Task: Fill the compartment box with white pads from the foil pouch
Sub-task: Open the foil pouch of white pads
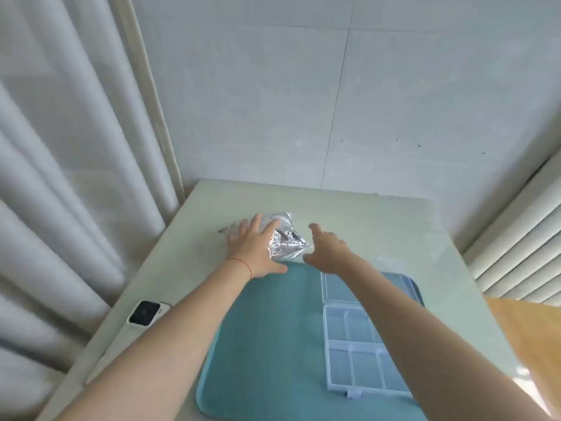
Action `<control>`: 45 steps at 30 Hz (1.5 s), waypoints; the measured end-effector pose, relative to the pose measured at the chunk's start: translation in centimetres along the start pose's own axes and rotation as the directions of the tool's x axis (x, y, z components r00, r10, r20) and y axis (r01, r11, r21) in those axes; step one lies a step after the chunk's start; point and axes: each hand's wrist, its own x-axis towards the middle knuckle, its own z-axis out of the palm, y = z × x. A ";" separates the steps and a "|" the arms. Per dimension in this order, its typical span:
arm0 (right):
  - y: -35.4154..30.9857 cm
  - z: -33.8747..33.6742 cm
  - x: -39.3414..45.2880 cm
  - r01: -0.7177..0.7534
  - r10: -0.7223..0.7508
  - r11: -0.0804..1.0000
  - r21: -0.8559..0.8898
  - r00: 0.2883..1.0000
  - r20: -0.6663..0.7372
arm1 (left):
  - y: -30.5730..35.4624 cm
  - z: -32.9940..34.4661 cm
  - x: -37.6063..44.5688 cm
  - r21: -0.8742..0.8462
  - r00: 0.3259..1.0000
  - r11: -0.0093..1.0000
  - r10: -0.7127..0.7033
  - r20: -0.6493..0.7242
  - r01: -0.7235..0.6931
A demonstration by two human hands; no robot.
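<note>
A crinkled silver foil pouch lies on the pale table just beyond the teal mat. My left hand lies on the pouch's left part with fingers spread and straight, covering that side. My right hand hovers open just right of the pouch, its thumb close to the pouch's near right corner; I cannot tell if it touches. The clear compartment box lies open on the mat at the right, its lid folded back, partly hidden by my right forearm. The compartments I can see hold nothing. No white pads are visible.
The teal mat covers the near middle of the table. A white phone lies at the table's left edge under my left forearm. Curtains hang at the left, a wall stands behind, and a slatted radiator sits at the right.
</note>
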 end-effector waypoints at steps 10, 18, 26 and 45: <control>-0.9 5.2 -3.7 0.070 -0.045 0.993 0.095 0.969 -0.244 | -2.5 3.9 -5.0 -0.154 0.850 0.976 0.055 -0.523 -0.157; -2.7 5.6 -13.9 0.170 -0.083 0.966 0.194 0.917 -0.390 | -2.4 2.8 -13.7 -0.129 0.774 0.972 0.074 -0.629 -0.198; -1.5 5.7 -16.3 0.116 -0.017 0.965 0.236 0.923 -0.384 | -4.3 3.8 -16.1 -0.061 0.914 0.997 0.016 -0.406 -0.044; 0.7 6.6 -9.4 0.157 -0.037 0.965 0.211 0.875 -0.484 | -5.2 4.9 -9.4 -0.348 0.834 0.924 -0.064 -0.548 -0.158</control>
